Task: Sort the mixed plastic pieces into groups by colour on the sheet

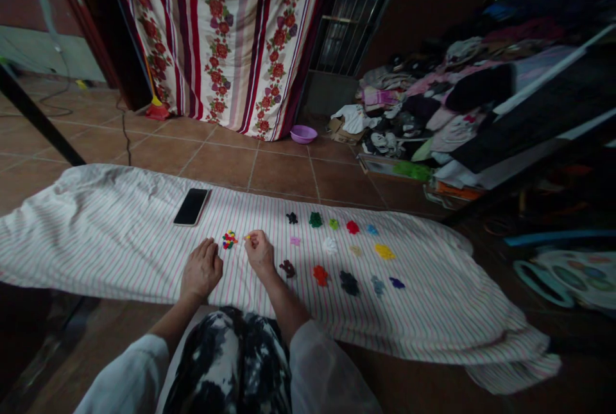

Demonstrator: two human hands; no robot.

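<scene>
My right hand pinches a small yellow piece between thumb and fingertips, just above the striped cloth. To its left lies a small cluster of mixed-colour pieces. My left hand rests palm down beside that cluster, fingers flat on the cloth and holding nothing. On the right, small pieces lie in heaps sorted by colour, among them a dark green heap, a red heap, a yellow heap, an orange heap, a brown heap and a dark grey heap. The pieces are too small to name.
A phone lies on the cloth at the left. Beyond it are a flowered curtain, a red broom and a purple basin on the tiled floor. Piled clothes fill the back right.
</scene>
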